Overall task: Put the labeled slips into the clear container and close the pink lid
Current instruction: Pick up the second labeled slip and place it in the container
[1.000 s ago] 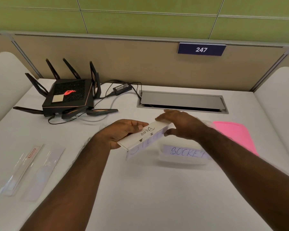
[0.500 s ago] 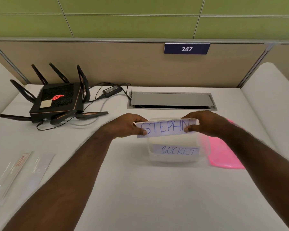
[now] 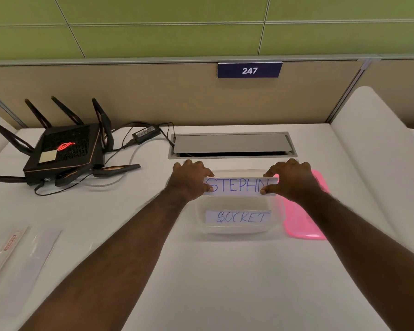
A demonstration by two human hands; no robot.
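Note:
A white slip reading "STEPHN" [image 3: 239, 185] is held upright above the clear container [image 3: 200, 218], lettering facing me. My left hand [image 3: 190, 179] pinches its left end and my right hand [image 3: 290, 179] pinches its right end. The clear container sits on the white desk with its top uncovered; a slip reading "SOCKET" [image 3: 240, 217] shows through its front wall. The pink lid [image 3: 304, 223] lies flat on the desk, touching the container's right side, partly hidden by my right wrist.
A black router with antennas [image 3: 62, 151] and its power brick and cables [image 3: 145, 134] stand at the back left. A metal cable hatch [image 3: 232, 145] is set in the desk just behind my hands. Clear plastic sleeves [image 3: 22, 256] lie at the near left.
One second ago the slip was tilted with its back toward me. Both hands have turned it upright so its lettering faces me, and now hold it steady over the container.

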